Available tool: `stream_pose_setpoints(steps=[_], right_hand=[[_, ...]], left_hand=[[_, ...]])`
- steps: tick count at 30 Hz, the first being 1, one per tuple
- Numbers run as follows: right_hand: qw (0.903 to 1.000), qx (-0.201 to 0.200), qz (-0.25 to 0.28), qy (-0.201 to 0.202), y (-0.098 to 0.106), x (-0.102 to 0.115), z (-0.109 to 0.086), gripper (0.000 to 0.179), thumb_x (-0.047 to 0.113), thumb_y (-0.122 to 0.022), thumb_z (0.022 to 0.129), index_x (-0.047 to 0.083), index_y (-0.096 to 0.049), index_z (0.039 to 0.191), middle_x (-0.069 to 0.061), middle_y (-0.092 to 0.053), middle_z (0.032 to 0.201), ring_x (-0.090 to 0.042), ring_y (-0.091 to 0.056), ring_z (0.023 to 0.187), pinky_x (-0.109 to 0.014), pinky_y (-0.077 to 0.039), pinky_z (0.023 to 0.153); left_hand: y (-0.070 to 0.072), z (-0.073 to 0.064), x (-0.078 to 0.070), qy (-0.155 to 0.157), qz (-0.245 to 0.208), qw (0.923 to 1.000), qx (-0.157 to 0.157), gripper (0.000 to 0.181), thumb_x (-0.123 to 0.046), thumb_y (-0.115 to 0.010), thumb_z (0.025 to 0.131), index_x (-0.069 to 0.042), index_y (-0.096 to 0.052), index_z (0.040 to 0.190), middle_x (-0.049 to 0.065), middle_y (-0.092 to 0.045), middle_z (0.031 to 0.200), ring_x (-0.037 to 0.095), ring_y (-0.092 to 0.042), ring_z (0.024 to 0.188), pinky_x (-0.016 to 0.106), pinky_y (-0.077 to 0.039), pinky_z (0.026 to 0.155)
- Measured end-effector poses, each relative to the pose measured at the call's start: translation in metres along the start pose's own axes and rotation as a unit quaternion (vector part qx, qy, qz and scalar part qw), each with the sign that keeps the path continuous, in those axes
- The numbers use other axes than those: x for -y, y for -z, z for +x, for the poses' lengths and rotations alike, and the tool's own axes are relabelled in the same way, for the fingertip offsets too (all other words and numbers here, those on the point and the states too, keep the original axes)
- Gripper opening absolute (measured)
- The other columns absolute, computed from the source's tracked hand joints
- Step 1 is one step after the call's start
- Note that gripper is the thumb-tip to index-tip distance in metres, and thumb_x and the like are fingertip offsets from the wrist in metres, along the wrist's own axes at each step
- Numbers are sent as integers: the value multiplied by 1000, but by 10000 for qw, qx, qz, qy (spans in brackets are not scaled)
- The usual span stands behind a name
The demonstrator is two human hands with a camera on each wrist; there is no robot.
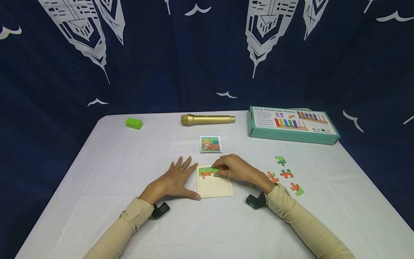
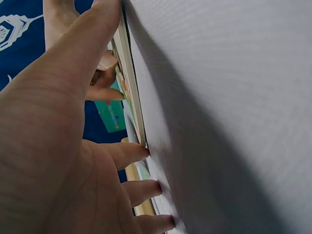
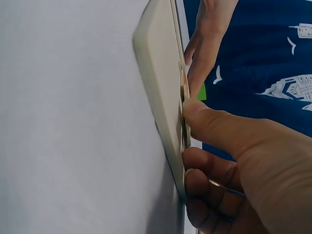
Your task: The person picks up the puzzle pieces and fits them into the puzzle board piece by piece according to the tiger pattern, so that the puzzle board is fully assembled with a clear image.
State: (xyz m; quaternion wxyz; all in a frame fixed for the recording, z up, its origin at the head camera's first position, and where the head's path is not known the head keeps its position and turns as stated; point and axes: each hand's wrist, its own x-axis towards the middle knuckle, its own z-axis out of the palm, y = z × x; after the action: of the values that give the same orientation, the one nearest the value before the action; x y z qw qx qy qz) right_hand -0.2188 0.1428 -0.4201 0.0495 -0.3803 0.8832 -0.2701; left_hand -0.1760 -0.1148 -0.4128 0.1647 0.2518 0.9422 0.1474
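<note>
Right hand pinches a puzzle piece, left hand splayed — card, microphone, box beyond.

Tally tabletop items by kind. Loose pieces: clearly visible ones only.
Square cream puzzle tray: 1
Loose orange or green jigsaw pieces: 4
Square tiger picture: 1
Gold handheld microphone: 1
Green rectangular block: 1
Teal rectangular game box: 1
Total: 9

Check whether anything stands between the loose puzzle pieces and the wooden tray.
Yes: the right hand and its wrist lie between the loose puzzle pieces and the wooden tray. Nothing else visible blocks the way, though the hand and wrist hide part of that stretch.
</note>
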Motion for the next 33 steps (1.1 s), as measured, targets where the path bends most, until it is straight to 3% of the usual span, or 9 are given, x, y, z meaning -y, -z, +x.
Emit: stream_pose_setpoints(steps=[13, 33], right_hand=[[9999, 17, 116, -9, -3, -2, 1, 10, 21, -75, 84, 17, -68, 92, 11, -55, 67, -3, -47, 61, -21, -42, 58], [9998, 105, 152, -1, -1, 2, 0, 10, 17, -70, 88, 18, -73, 97, 11, -59, 79, -6, -49, 69, -23, -43, 63]], left_hand=[[0, 0, 0, 1, 15, 10000, -13, 117, -72, -72, 64, -14, -24, 153, 15, -6, 160, 40, 4, 145, 58, -4, 115], [-1, 1, 1, -14, 94, 10000, -11, 116, -73, -71, 65, -14, -24, 153, 15, -6, 160, 40, 4, 145, 58, -5, 115]])
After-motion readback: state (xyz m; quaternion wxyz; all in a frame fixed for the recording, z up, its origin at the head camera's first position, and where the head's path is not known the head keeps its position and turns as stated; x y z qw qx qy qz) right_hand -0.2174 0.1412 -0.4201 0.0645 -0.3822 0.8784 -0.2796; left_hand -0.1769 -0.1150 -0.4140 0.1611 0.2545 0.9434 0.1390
